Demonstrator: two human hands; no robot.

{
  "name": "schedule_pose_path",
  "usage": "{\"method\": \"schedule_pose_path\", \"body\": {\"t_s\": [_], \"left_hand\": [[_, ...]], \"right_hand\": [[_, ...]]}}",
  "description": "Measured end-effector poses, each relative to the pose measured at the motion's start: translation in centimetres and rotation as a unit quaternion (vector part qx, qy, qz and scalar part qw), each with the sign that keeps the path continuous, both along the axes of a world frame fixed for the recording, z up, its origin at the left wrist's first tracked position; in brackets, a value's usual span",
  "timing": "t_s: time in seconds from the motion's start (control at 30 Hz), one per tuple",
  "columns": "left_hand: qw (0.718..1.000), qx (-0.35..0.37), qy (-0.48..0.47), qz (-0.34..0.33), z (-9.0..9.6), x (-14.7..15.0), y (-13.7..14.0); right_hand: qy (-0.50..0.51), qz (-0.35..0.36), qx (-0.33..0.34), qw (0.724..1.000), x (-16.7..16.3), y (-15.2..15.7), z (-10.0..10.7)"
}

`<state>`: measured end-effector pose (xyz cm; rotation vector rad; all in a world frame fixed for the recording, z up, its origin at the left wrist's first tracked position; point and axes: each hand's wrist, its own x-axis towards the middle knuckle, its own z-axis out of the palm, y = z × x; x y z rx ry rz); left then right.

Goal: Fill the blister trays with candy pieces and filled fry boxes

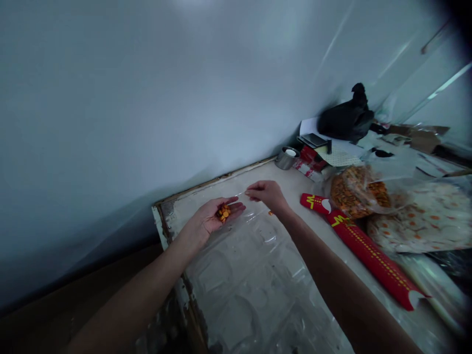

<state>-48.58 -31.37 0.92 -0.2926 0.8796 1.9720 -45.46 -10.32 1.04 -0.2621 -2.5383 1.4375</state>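
My left hand (217,216) lies palm up over the table, fingers stretched out, and carries a small heap of orange pieces (223,212) in the palm. To its right, my right hand (266,192) is closed in a pinch on a thin pale sliver (240,194) that points toward the left fingertips. The sliver's exact kind is too small to make out. Below both hands, a clear plastic tray (236,290) with round hollows rests on the table. A loose orange bit (270,213) lies beside my right wrist.
A red airplane-shaped piece (365,250) with yellow marks lies right of my right forearm. Beyond it are a bag of orange pieces (348,191) and a bag of white-and-orange pieces (424,216). A metal cup (286,159) and a black bag (346,118) stand near the wall.
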Motion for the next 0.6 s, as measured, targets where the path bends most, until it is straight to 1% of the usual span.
{"method": "schedule_pose_path", "body": {"t_s": [0.03,0.07,0.1,0.2,0.23,0.3,0.37,0.43,0.6], "left_hand": [[1.000,0.003,-0.004,0.013,0.2,-0.2,-0.4],[0.999,0.008,-0.011,0.030,0.4,-0.4,-0.9],[0.998,0.016,-0.018,0.052,0.5,-0.8,-1.5],[0.990,0.049,-0.030,0.129,1.1,-2.1,-3.7],[0.986,0.056,-0.032,0.156,1.3,-2.6,-4.5],[0.977,0.064,-0.033,0.199,1.6,-3.4,-6.0],[0.972,0.061,-0.040,0.222,1.8,-4.0,-7.0],[0.972,0.056,-0.048,0.224,1.9,-4.1,-7.5],[0.971,0.091,-0.029,0.218,1.2,-4.2,-7.2]], "right_hand": [[0.005,-0.040,-0.030,0.999,-1.1,0.7,-0.1],[0.013,-0.068,-0.033,0.997,-2.4,1.3,-0.2],[0.018,-0.087,-0.008,0.996,-3.7,1.8,-0.2],[0.006,-0.110,0.120,0.987,-7.5,2.3,-0.5],[-0.002,-0.114,0.152,0.982,-8.6,2.2,-0.7],[-0.016,-0.115,0.183,0.976,-10.2,1.8,-1.1],[-0.027,-0.108,0.202,0.973,-11.3,1.3,-1.6],[-0.037,-0.101,0.229,0.967,-11.8,0.6,-1.9],[-0.038,-0.088,0.291,0.952,-11.3,-0.9,-2.6]]}}
